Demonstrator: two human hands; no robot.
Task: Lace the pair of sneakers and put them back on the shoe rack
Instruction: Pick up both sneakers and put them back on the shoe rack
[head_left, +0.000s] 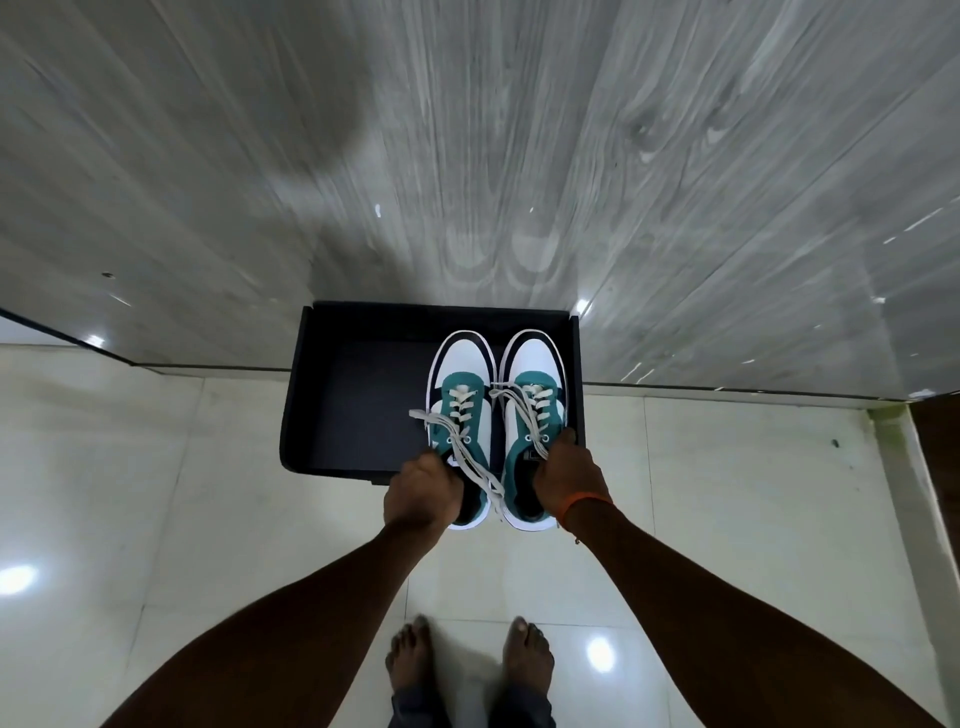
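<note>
Two white, teal and navy sneakers sit side by side, toes pointing at the wall, over the right half of a black shoe rack (337, 395). My left hand (422, 493) grips the heel opening of the left sneaker (460, 395). My right hand (569, 475) grips the collar of the right sneaker (535, 387). Both carry cream laces (470, 457) threaded through the eyelets, with loose ends trailing across the shoes. Their heels stick out past the rack's front edge. Whether the soles rest on the shelf I cannot tell.
The rack stands against a grey wood-grain wall panel (519, 156). Glossy pale floor tiles (156, 467) lie around it. My bare feet (467, 660) stand just behind the rack. An orange band (584, 504) circles my right wrist.
</note>
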